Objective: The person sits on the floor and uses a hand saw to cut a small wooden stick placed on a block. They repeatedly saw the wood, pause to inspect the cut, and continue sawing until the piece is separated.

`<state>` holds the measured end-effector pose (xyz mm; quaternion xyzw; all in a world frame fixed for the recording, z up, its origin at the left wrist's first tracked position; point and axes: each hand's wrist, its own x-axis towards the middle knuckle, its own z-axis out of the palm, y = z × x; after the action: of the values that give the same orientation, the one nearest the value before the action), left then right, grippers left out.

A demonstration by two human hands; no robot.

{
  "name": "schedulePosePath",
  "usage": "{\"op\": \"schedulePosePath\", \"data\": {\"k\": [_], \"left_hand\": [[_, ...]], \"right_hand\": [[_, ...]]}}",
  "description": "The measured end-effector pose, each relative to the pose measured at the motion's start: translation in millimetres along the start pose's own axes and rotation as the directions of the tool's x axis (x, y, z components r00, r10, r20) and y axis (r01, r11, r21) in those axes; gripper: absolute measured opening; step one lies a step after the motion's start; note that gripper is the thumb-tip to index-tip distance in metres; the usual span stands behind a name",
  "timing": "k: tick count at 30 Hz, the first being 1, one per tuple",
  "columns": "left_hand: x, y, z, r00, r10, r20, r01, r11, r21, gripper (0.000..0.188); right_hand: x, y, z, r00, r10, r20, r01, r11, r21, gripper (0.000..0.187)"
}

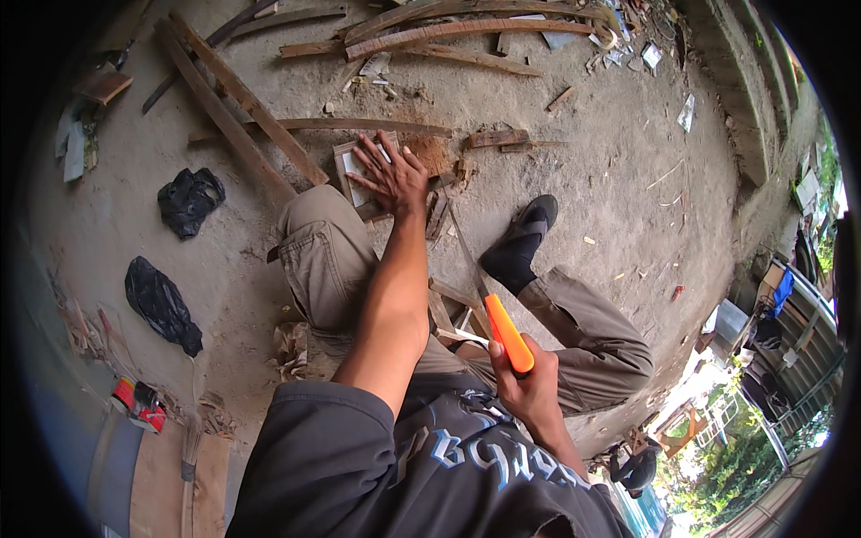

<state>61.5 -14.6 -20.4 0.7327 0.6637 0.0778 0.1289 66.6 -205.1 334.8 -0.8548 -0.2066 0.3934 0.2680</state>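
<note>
My left hand (pixel 392 177) lies flat with fingers spread on a small wooden frame (pixel 342 172) around a white panel. The palm hides part of this piece, which rests low near the ground beside my bent left knee. In my right hand (pixel 533 384) is a handsaw (pixel 508 332), gripped by its orange handle. Its thin blade (pixel 468 252) points away from me, and its far end comes close to short wood pieces (pixel 437 217) just right of my left wrist. Whether the teeth touch wood I cannot tell.
Long planks (pixel 242 100) lie at the far left, and curved strips (pixel 466 32) at the back. A short block (pixel 498 139) sits beyond the blade. Two black plastic bags (pixel 190 202) are on the left. My right foot (pixel 529 229) is right of the saw. A broom (pixel 189 448) stands lower left.
</note>
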Motion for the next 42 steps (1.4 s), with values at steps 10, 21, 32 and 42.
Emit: {"op": "schedulePosePath", "data": {"k": [10, 21, 32, 42], "left_hand": [[0.6, -0.4, -1.6, 1.000, -0.005, -0.009, 0.005, 0.999, -0.039, 0.059], [-1.7, -1.8, 0.0, 0.999, -0.029, 0.025, 0.030, 0.999, -0.032, 0.062], [-3.2, 1.3, -6.6, 0.999, 0.001, 0.041, 0.000, 1.000, -0.030, 0.064], [-3.6, -1.5, -0.9, 0.999, 0.030, 0.014, -0.030, 0.999, -0.012, 0.061]], "right_hand": [[0.8, 16.0, -4.6, 0.998, -0.043, -0.047, 0.040, 0.997, -0.061, 0.026], [2.7, 19.4, -4.7, 0.999, -0.019, -0.031, 0.017, 0.998, -0.066, 0.026], [-2.7, 20.1, -11.8, 1.000, -0.023, -0.018, 0.022, 0.998, -0.057, 0.026], [26.9, 22.9, 1.3, 1.000, 0.025, 0.004, -0.024, 0.993, -0.117, 0.026]]}}
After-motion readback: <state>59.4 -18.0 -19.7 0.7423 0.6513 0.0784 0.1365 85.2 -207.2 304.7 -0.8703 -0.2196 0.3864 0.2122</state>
